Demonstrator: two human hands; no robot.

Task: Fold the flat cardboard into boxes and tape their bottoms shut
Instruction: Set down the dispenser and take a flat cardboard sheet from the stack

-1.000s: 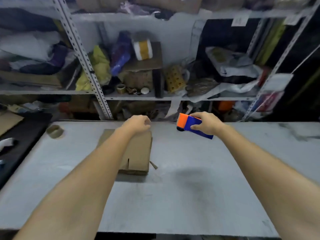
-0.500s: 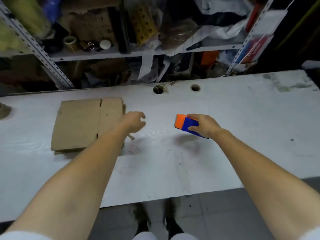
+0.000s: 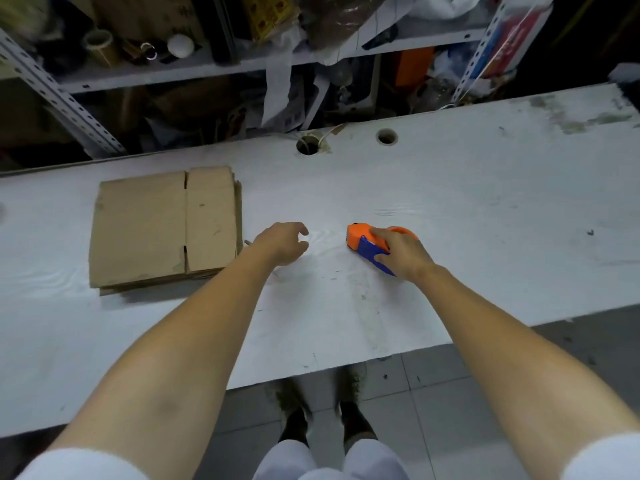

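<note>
- The flat cardboard [image 3: 162, 226] lies in a small stack on the left part of the white table [image 3: 502, 209]. Its sides line up almost square with the table's far edge.
- The left hand [image 3: 282, 242] is just to the right of the stack's right edge. Its fingers are curled a little and it has nothing in it.
- The right hand [image 3: 403, 256] is wrapped over an orange and blue tape dispenser [image 3: 363, 244], with the fingers on top and the thumb on the blue side. The dispenser is low at the table top, and I cannot tell if it touches.
- There is a bare strip of table between the two hands, and a wide bare part to the right of the right hand.
- Two round holes [image 3: 386, 136] sit near the far edge, well away from both hands.
- Past the far edge stands a messy shelf [image 3: 207, 69].
- The near edge of the table runs under both forearms, and past it is a grey tiled floor [image 3: 450, 393].
</note>
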